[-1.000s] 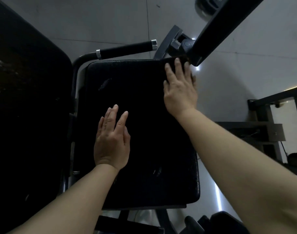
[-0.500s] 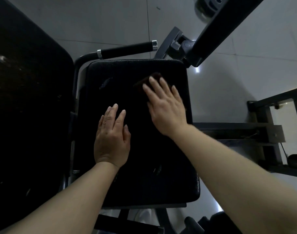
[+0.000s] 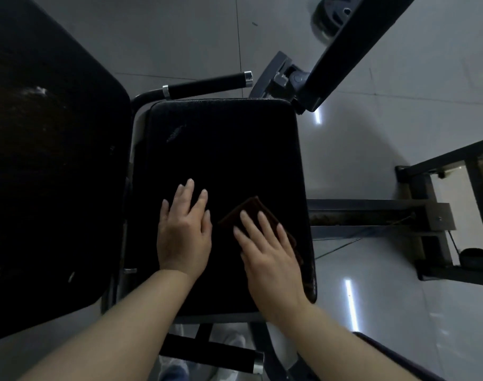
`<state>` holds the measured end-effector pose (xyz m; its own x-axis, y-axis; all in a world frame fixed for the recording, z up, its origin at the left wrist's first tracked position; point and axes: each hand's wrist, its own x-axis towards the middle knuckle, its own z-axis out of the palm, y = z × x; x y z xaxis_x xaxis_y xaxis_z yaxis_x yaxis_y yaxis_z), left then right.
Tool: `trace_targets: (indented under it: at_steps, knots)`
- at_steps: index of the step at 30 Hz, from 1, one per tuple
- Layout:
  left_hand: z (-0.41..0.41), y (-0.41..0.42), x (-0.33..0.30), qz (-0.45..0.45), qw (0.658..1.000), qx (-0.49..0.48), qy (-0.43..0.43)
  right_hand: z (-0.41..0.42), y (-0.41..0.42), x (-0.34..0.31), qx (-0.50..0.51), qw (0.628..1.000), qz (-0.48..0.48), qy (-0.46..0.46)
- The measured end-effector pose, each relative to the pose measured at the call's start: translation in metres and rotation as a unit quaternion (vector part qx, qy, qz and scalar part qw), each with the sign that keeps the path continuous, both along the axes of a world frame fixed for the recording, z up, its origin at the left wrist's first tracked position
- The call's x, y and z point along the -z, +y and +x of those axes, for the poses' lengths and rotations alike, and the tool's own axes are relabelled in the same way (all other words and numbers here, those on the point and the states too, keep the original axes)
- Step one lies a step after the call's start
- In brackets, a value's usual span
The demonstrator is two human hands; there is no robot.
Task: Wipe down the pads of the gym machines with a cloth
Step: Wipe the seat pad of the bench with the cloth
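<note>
Head view, near to far: our right hand [image 3: 267, 251], fingers [image 3: 248, 224] straight and lightly spread, presses a dark brown cloth [image 3: 248, 209] flat on the near right part of the black seat pad [image 3: 223, 149]. Our left hand [image 3: 184, 232] rests flat just beside it, fingers extended, holding nothing. Step in hand, by our reading: wiping the seat pad. Next move likely calls for strokes across the far half. Beyond: handle bar [image 3: 207, 84]; large back pad [image 3: 47, 160] at left, seemingly unwiped.
</note>
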<state>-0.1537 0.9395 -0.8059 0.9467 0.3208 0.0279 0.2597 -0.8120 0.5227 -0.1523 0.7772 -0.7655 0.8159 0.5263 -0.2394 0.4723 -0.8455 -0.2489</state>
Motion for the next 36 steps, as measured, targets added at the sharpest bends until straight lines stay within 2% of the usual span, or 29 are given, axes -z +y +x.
trace_targets:
  at_steps: [3,6,9,11,14,19,21,23,26,28,31,36]
  knots:
    - [-0.014,-0.007,0.009,-0.014,0.999,-0.012,-0.026,0.015,0.001,0.009,-0.011,1.0,-0.02,-0.02]
    - [-0.012,-0.008,0.014,-0.016,0.999,-0.026,-0.041,0.078,0.027,0.013,0.042,0.997,-0.017,-0.064]
    - [-0.012,-0.008,0.013,-0.026,0.998,-0.026,-0.057,0.129,0.052,0.011,0.093,0.995,-0.028,-0.036]
    - [-0.013,-0.006,0.01,-0.043,0.997,-0.029,-0.061,0.133,0.055,0.011,0.081,0.996,-0.031,-0.031]
    - [-0.012,-0.006,-0.007,-0.054,0.998,-0.025,-0.015,0.091,0.035,0.007,0.036,0.998,-0.016,-0.041]
    - [-0.029,-0.021,-0.037,-0.027,0.988,0.041,0.147,-0.038,-0.013,0.003,-0.006,0.999,-0.046,-0.027]
    - [-0.035,-0.02,-0.038,-0.025,0.984,0.055,0.165,-0.035,-0.022,0.007,-0.028,0.998,-0.049,-0.03]
    - [-0.034,-0.018,-0.034,-0.039,0.986,0.046,0.155,0.003,-0.014,0.009,-0.022,0.997,-0.054,-0.048]
    - [-0.035,-0.024,-0.026,-0.057,0.993,0.014,0.103,0.074,0.014,0.008,0.062,0.996,-0.039,-0.058]
    - [-0.037,-0.03,-0.017,-0.035,0.997,-0.002,0.068,0.093,0.025,0.011,0.101,0.993,-0.04,-0.053]
    - [-0.038,-0.035,-0.011,-0.014,0.999,-0.03,0.031,0.069,0.015,0.01,0.088,0.994,-0.016,-0.069]
    - [-0.038,-0.036,-0.001,-0.011,0.999,-0.036,0.002,-0.037,-0.034,0.011,0.044,0.996,-0.019,-0.074]
